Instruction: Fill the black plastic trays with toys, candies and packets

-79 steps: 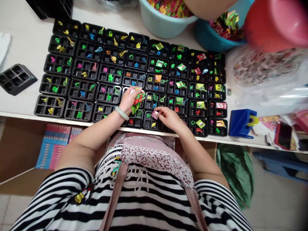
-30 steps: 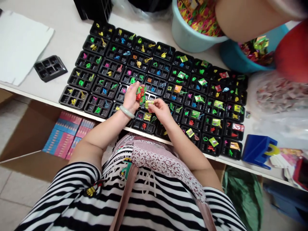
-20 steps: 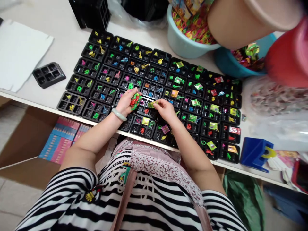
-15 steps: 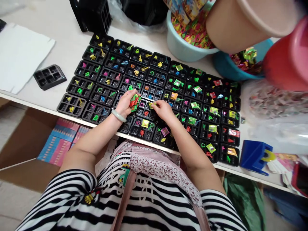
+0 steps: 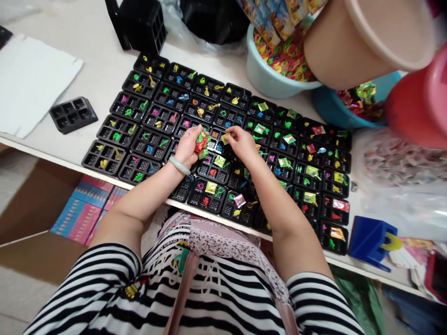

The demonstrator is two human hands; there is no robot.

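Rows of black compartment trays (image 5: 132, 125) with small plastic toys in their cells cover the table before me. My left hand (image 5: 188, 148) is closed around a bunch of red and green shiny packets (image 5: 201, 145), above the middle trays. Just to its right, my right hand (image 5: 240, 143) pinches one small yellow packet (image 5: 225, 138) over a tray cell. A yellow-green packet (image 5: 220, 161) lies in the tray below my hands. Trays on the right mostly bear a packet each, such as the silver-pink packet (image 5: 239, 200) near the front edge.
A light blue tub (image 5: 279, 86) of colourful plastic pieces and a teal basin (image 5: 331, 111) of packets stand behind. Beige (image 5: 352, 42) and red (image 5: 415, 102) buckets overhang them. A single tray (image 5: 73, 115) lies left; a blue tape dispenser (image 5: 372, 239) stands right.
A yellow-green packet now lies in the tray where my right hand was. That hand has moved slightly up to the tray behind with another packet. My left hand shifted a little right.
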